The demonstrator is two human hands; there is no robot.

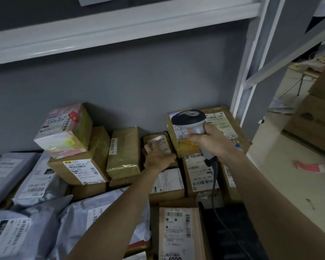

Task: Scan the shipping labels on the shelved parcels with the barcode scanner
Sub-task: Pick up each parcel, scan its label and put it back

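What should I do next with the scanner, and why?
Probably swing the scanner left and down to aim at the label on the small box. Your left hand grips that box with its label facing up, while the right hand holds the scanner over the bigger box beside it.

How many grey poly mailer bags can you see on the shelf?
4: far-left, one beside it, front-left, and one under the left forearm. More may be hidden.
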